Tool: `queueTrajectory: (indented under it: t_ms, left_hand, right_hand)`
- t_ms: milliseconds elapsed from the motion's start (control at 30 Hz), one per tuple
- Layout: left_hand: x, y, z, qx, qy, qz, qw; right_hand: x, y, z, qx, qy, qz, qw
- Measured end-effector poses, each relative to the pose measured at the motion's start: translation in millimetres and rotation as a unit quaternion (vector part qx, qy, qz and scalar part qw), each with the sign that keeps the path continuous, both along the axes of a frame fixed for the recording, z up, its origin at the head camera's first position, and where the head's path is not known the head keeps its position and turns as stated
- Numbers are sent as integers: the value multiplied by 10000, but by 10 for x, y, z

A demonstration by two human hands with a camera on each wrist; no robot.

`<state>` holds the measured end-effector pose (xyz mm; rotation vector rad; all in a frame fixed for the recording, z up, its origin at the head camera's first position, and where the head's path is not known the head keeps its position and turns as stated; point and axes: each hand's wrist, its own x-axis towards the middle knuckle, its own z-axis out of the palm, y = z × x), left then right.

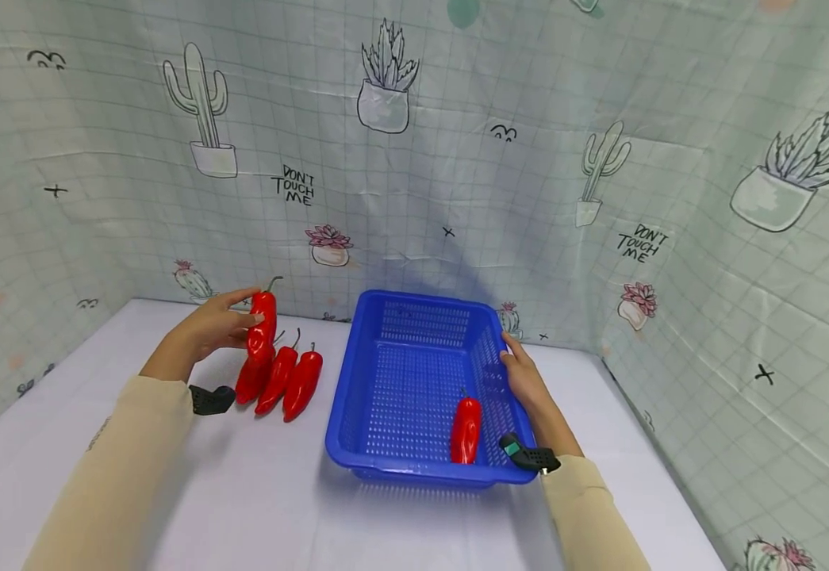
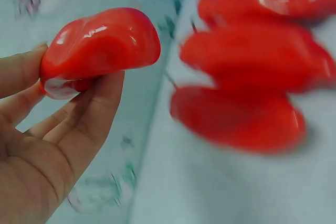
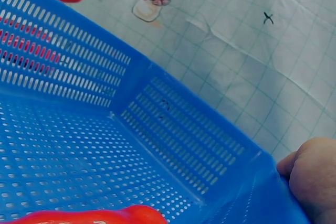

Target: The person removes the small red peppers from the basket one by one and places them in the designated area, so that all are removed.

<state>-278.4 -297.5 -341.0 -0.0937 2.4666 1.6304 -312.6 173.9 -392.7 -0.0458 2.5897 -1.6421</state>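
Observation:
My left hand [image 1: 223, 323] pinches a red chili pepper [image 1: 262, 319] between thumb and fingers, its green stem pointing up. In the left wrist view the held pepper [image 2: 100, 45] is raised above three more red peppers [image 2: 236, 116] lying side by side. The head view shows those peppers [image 1: 303, 385] on the white table, left of a blue plastic basket [image 1: 417, 468]. Another red pepper [image 1: 466, 431] lies inside the basket, toward its near right. My right hand [image 1: 523, 373] grips the basket's right rim, as the right wrist view also shows that hand [image 3: 314, 179] at the rim.
A pale patterned cloth [image 1: 450, 182] with cactus drawings hangs behind and on both sides of the table [image 1: 264, 500]. The basket has slotted walls and stands at the middle right, near the back cloth. Dark straps with small devices [image 1: 212, 400] sit at both wrists.

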Motion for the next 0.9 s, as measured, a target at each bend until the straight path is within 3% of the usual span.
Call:
queueTrajectory:
  t_ms: [133,300,467,733,900]
  left_hand:
    - [47,-236,-175,-204,-229,215,9993]
    - [55,-371,-320,-333,-509,334,9976]
    - [60,-413,-375,-420,-594,173,9972]
    - [60,-431,-442,-777,-944,149,9924]
    - [73,-456,-512,-939,-974,106,9908]
  right_hand:
    - [-19,-13,34,58,23,6,10000]
    - [-16,-10,49,54,-2,-28,10000]
    - [2,-16,34,41,1,7,10000]
    - [8,-20,29,65,-104,-38,9999]
    - [18,-25,34,45,-70,-18,10000]
